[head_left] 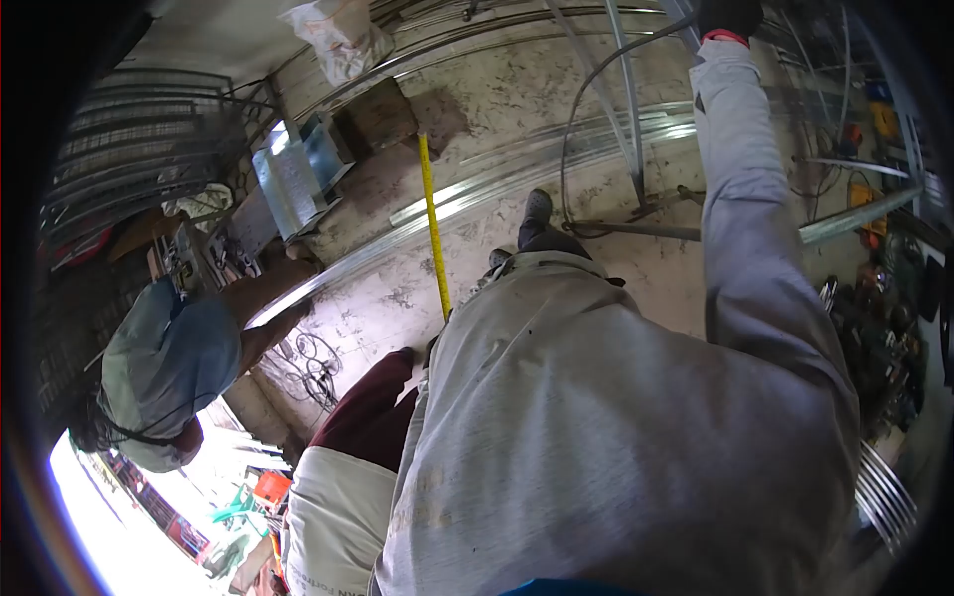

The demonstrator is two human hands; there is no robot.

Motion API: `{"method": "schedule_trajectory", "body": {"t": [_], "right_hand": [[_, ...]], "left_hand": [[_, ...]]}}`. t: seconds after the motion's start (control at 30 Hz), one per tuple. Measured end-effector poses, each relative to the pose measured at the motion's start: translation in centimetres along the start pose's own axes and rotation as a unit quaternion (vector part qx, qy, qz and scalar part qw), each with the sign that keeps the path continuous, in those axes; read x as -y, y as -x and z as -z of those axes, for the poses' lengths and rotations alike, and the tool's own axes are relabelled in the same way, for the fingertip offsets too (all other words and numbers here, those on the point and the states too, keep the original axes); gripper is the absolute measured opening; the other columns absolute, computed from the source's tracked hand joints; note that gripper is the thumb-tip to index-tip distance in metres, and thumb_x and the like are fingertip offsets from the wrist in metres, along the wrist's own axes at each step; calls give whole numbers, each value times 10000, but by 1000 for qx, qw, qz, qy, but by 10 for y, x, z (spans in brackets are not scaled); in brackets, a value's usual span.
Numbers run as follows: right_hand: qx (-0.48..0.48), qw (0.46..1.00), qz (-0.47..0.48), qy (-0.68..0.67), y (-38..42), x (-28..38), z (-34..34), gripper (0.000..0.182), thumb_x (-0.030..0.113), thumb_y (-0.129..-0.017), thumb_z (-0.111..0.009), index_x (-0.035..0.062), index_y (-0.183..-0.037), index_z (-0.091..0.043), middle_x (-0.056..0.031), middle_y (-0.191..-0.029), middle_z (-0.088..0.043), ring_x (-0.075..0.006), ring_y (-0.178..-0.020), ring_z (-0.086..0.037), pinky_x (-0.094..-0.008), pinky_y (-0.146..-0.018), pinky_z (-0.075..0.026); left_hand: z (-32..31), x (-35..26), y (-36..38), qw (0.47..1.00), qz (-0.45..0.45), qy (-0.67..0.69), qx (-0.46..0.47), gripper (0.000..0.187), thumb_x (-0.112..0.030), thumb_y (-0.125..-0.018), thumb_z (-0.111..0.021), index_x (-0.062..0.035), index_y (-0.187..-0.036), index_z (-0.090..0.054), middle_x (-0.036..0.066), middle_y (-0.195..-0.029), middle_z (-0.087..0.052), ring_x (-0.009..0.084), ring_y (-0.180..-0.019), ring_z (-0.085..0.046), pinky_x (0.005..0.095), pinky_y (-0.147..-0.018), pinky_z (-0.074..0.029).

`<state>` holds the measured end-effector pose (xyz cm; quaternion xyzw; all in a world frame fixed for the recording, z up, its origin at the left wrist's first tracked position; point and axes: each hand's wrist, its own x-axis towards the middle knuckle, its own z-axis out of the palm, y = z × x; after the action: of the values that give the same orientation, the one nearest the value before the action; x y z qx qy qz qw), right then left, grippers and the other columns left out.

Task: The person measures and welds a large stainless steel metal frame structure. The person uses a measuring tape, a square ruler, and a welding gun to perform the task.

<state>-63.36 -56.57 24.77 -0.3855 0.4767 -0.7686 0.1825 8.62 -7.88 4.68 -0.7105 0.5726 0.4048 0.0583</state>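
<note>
My right arm stretches up to the upper right in a grey sleeve. At its end my right hand (730,14), in a dark glove with a red cuff, looks closed at the top edge of the view; what it grips is cut off. Beside it rises a metal upright (686,28), and a black cable (594,74) loops down from near the hand to the floor. My left hand is out of sight. A yellow tape measure blade (433,223) lies stretched across the floor beyond my shirt, its near end at the shirt's edge.
Long metal channels (397,238) cross the floor. At left, a bending person (169,358) reaches toward them; another person in maroon trousers (368,407) stands close on my left. Bent sheet metal (288,189), a white sack (340,40), a metal tube (860,217) and coiled wire (306,368) lie around.
</note>
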Motion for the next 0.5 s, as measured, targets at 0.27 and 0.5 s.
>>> {"method": "schedule_trajectory", "body": {"t": [0.27, 0.5], "right_hand": [[25, 998, -43, -36, 179, 256, 43, 429, 320, -1070, -635, 34, -1390, -627, -127, -1246, -721, -289, -1139, -711, -477, -953, -596], [18, 999, -43, -4, 288, 455, 161, 382, 278, -1131, -508, 30, -1413, -582, -113, -1164, -651, -163, -807, -569, -427, -811, -549]], "left_hand": [[-34, -34, -47, 996, -80, 7, 31, 366, -408, -971, -581, -126, -1025, -808, 194, -990, -778, 396, -946, -758, 510, -836, -604], [-36, -51, -96, 988, -145, -16, 54, 366, -410, -974, -580, -126, -1028, -806, 195, -986, -777, 398, -941, -757, 512, -832, -603]]}}
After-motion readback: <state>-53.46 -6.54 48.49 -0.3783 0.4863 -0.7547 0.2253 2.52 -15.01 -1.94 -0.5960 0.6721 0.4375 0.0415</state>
